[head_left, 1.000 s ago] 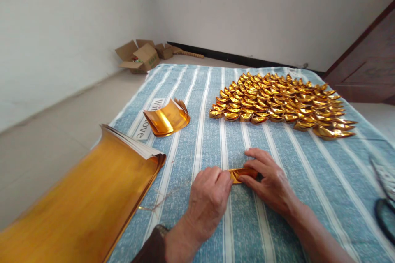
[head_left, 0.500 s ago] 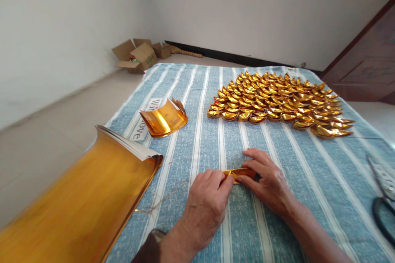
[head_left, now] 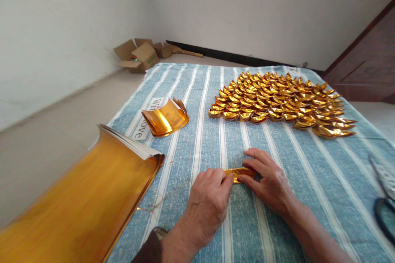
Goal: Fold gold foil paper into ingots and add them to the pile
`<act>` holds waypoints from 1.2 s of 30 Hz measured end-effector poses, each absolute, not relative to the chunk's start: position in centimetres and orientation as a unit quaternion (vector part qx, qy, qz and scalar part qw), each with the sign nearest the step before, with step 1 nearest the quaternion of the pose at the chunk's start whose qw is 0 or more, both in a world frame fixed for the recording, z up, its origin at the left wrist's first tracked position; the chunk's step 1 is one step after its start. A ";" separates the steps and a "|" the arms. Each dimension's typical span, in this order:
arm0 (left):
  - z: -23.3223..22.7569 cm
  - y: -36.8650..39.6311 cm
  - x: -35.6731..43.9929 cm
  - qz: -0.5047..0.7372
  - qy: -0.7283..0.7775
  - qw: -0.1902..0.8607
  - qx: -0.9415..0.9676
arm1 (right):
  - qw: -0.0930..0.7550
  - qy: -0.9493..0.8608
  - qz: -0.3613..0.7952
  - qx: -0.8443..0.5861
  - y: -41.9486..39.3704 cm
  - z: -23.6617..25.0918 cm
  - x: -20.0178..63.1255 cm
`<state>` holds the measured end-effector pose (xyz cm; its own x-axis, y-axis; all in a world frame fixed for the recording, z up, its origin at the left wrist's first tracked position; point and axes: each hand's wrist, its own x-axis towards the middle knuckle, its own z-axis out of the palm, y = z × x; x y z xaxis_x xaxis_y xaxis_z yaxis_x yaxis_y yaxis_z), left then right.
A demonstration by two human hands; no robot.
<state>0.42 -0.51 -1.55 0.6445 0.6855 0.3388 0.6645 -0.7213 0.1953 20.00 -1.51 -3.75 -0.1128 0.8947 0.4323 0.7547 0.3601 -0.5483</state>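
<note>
A narrow folded strip of gold foil paper point(head_left: 240, 172) lies on the blue striped cloth point(head_left: 324, 181) between my two hands. My left hand point(head_left: 207, 203) pinches its left end with thumb and fingers. My right hand point(head_left: 269, 181) presses its right end down, fingers over the top and thumb below. Much of the strip is hidden under my fingers.
A large group of folded gold paper ingots point(head_left: 277, 100) sits in rows at the far right. A small curled stack of gold sheets point(head_left: 166, 118) lies left of centre. A big stack of gold paper point(head_left: 80, 201) fills the near left. Scissors point(head_left: 384, 197) lie at the right edge. Cardboard boxes point(head_left: 140, 55) stand by the wall.
Both hands stay on the gold strip with only slight finger shifts. The view has drifted a little.
</note>
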 end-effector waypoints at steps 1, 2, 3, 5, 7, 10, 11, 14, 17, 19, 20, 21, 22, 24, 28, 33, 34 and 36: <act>-1.5 -0.5 0.4 0.199 0.372 0.025 0.906 | 0.365 -0.741 0.092 -0.557 -1.5 -3.8 20.0; -1.6 -0.5 0.4 0.199 0.372 0.024 0.906 | 0.366 -0.741 0.087 -0.556 -1.5 -3.8 20.0; -1.6 -0.5 0.4 0.199 0.372 0.023 0.906 | 0.366 -0.743 0.083 -0.555 -1.5 -3.8 20.0; -1.6 -0.5 0.5 0.198 0.373 0.019 0.906 | 0.366 -0.745 0.075 -0.552 -1.5 -3.8 20.0; -1.6 -0.5 0.4 0.197 0.373 0.016 0.906 | 0.366 -0.748 0.071 -0.549 -1.6 -3.7 19.9; -1.8 -0.5 0.4 0.196 0.376 0.016 0.906 | 0.358 -0.756 0.066 -0.545 -1.7 -3.6 19.9; -1.8 -0.6 0.4 0.194 0.377 0.018 0.906 | 0.353 -0.759 0.064 -0.544 -1.7 -3.5 19.8; -1.9 -0.6 0.4 0.193 0.376 0.022 0.906 | 0.339 -0.768 0.058 -0.541 -1.8 -3.4 19.8; -1.8 -0.6 0.4 0.199 0.375 0.017 0.905 | 0.332 -0.772 0.044 -0.540 -2.0 -3.2 19.6; -1.7 -0.5 0.5 0.203 0.375 0.013 0.904 | 0.330 -0.772 0.026 -0.543 -2.1 -3.0 19.3; -1.7 -0.5 0.5 0.204 0.376 0.013 0.904 | 0.327 -0.772 0.016 -0.544 -2.2 -2.9 19.1; -1.6 -0.5 0.5 0.205 0.377 0.013 0.903 | 0.322 -0.773 0.006 -0.546 -2.3 -2.8 18.9; -1.6 -0.5 0.6 0.205 0.378 0.015 0.903 | 0.315 -0.775 -0.005 -0.548 -2.4 -2.7 18.7; -1.5 -0.5 0.6 0.204 0.379 0.022 0.902 | 0.297 -0.779 -0.028 -0.551 -2.6 -2.5 18.4; -1.6 -0.5 0.5 0.194 0.382 0.041 0.903 | 0.269 -0.795 -0.060 -0.541 -3.0 -2.5 17.9; -1.7 -0.6 0.5 0.195 0.388 0.048 0.899 | 0.258 -0.803 -0.028 -0.537 -3.5 -2.7 17.5; -1.7 -0.6 0.5 0.197 0.389 0.048 0.899 | 0.258 -0.804 -0.019 -0.536 -3.5 -2.8 17.4; -1.8 -0.6 0.5 0.198 0.388 0.050 0.899 | 0.261 -0.803 -0.005 -0.536 -3.6 -2.8 17.2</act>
<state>0.54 -0.57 -1.76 0.6208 0.7170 0.3170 0.6774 -0.6942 0.2433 17.22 -3.62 -2.77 -0.2886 0.8582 0.4246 0.8633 0.4250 -0.2721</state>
